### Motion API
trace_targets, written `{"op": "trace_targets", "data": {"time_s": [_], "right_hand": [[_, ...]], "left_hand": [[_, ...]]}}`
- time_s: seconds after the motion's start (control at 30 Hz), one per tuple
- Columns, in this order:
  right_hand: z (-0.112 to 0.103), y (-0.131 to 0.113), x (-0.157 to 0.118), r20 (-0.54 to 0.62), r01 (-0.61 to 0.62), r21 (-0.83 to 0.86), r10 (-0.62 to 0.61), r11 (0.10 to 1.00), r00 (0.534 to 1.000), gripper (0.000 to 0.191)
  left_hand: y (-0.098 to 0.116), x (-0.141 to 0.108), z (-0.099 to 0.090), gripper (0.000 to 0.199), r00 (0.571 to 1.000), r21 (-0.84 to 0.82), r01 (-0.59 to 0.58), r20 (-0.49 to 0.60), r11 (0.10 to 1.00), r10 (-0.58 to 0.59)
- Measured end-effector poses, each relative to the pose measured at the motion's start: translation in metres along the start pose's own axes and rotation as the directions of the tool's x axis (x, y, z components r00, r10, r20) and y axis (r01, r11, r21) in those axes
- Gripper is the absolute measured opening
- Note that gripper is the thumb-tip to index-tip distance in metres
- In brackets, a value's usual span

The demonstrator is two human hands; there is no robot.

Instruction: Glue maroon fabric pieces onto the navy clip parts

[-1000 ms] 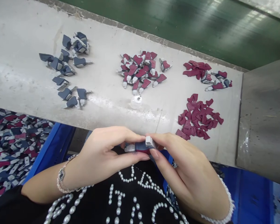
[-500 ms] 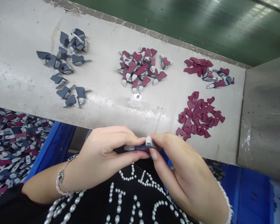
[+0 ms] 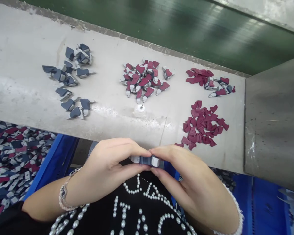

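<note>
**Two hands, one piece, four heaps on the ledge**

My left hand (image 3: pixel 110 166) and right hand (image 3: pixel 183 173) meet over a single navy-and-grey piece (image 3: pixel 147 160), a narrow layered strip with a pale block at its right end. It sits just above my chest, in front of the ledge. My left fingers (image 3: pixel 129 147) curl over it, with the thumb underneath. My right fingers (image 3: pixel 166 153) close in from the other side, nearly touching the left ones, so both hands have hold of it.

On the scuffed grey ledge (image 3: pixel 26 58) lie four heaps. Furthest left are about twenty navy-and-grey pieces (image 3: pixel 71 78), matte and angular. Next come about twenty-five maroon-and-grey pieces (image 3: pixel 142 80). To the right, a maroon cluster (image 3: pixel 198 76) lies beside about five assembled pieces (image 3: pixel 220 88). Below those, about forty loose maroon cutouts (image 3: pixel 201 124) look soft and felt-like. A small clear disc (image 3: pixel 139 111) sits on the ledge near the middle heap.

To my left, a blue crate (image 3: pixel 58 156) holds a jumbled mass of mixed pieces (image 3: pixel 14 153).
</note>
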State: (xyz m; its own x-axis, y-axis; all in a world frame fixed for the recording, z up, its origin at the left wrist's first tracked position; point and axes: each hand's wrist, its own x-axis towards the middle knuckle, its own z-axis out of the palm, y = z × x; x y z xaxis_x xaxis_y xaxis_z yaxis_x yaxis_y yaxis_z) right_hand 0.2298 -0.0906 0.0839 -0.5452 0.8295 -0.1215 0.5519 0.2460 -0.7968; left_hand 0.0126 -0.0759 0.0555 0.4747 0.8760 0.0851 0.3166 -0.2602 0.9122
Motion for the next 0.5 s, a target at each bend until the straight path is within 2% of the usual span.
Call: {"op": "trace_targets", "data": {"time_s": [0.13, 0.27, 0.37, 0.43, 0.47, 0.5], "right_hand": [[0.007, -0.002, 0.004, -0.041, 0.047, 0.006, -0.047, 0.999, 0.998, 0.014], [0.014, -0.005, 0.011, -0.063, -0.029, -0.016, 0.028, 0.999, 0.998, 0.015], [0.009, 0.003, 0.014, -0.092, -0.055, -0.04, 0.051, 0.998, 0.994, 0.015], [0.001, 0.017, 0.012, -0.09, -0.045, -0.024, 0.043, 0.999, 0.995, 0.033], [-0.003, 0.028, 0.011, -0.113, -0.06, -0.014, 0.058, 0.998, 0.992, 0.043], [-0.006, 0.04, 0.009, -0.171, -0.112, -0.032, 0.105, 0.993, 0.98, 0.044]], "left_hand": [[-0.004, 0.001, 0.0, 0.016, 1.0, 0.024, 0.01, 0.006, 1.0, -0.01], [-0.01, -0.003, 0.007, 0.018, 0.999, 0.033, 0.004, -0.035, 0.999, -0.003], [-0.02, -0.004, 0.004, 0.013, 0.997, 0.08, -0.028, -0.067, 0.996, 0.033], [-0.033, 0.004, -0.007, 0.017, 0.994, 0.135, -0.108, -0.009, 0.985, 0.11], [-0.041, 0.013, -0.014, 0.019, 0.99, 0.192, -0.082, -0.096, 0.978, 0.102], [-0.048, 0.026, -0.023, 0.022, 0.977, 0.254, -0.017, -0.204, 0.967, 0.07]]}}
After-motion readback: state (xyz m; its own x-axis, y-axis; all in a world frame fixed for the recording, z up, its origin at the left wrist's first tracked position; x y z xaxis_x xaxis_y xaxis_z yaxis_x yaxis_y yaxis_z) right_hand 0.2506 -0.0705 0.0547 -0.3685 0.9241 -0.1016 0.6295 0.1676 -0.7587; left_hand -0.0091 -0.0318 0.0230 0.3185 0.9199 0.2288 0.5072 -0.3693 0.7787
